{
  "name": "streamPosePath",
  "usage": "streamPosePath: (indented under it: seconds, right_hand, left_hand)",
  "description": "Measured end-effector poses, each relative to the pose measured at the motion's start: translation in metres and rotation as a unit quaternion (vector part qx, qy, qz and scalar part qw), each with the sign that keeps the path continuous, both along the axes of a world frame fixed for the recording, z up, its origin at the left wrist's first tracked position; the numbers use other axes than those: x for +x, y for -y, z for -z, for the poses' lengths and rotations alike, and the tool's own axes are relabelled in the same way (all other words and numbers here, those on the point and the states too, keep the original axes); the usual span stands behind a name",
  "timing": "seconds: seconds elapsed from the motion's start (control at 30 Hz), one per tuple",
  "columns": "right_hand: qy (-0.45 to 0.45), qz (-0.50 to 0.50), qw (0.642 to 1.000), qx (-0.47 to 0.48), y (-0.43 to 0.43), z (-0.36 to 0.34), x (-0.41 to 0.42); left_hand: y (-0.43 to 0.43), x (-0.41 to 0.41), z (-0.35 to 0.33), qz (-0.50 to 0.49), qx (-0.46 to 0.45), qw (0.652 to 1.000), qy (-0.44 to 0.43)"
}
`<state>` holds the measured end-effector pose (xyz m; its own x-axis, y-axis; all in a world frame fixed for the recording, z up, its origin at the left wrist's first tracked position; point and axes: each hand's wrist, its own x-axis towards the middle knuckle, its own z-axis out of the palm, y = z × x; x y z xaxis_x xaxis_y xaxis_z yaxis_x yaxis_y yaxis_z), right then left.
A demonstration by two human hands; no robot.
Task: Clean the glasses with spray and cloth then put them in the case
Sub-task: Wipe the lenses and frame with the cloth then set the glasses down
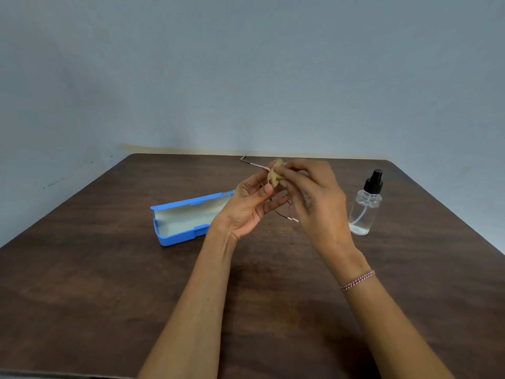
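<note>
Gripping glasses point(284, 212) left hand point(247, 206), cloth point(275, 175) right hand point(314, 198), above brown table point(109, 283).

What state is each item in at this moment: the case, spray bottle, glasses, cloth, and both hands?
Blue glasses case: open, empty, lying on the table.
Spray bottle: upright on the table, untouched, a little liquid at the bottom.
Glasses: held above the table, temples unfolded.
Yellow cloth: pinched against the glasses.
Left hand: gripping the glasses.
Right hand: pressing the cloth onto the glasses.
</note>
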<state>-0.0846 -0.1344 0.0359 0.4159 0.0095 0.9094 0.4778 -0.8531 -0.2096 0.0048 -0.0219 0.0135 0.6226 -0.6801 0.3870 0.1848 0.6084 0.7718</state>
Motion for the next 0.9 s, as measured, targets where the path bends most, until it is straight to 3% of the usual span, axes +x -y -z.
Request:
streamPosePath:
  seconds: [0.13,0.37,0.63,0.9]
  right_hand:
    - [-0.035,-0.03,0.999,-0.027,0.009,0.001,0.003]
    - [-0.003,0.038,0.999,0.006,0.01,0.001,0.004]
    - [-0.026,-0.038,0.999,-0.02,0.006,0.0,0.003]
    - [0.012,0.033,0.999,0.015,0.007,-0.001,0.003]
  left_hand:
    - [-0.005,0.003,-0.001,-0.015,-0.02,1.0,-0.003]
    - [-0.001,0.002,-0.003,-0.026,-0.013,1.0,-0.004]
    - [-0.003,0.002,-0.002,-0.015,-0.027,0.999,-0.009]
    - [0.001,0.001,-0.001,-0.01,0.004,1.0,-0.004]
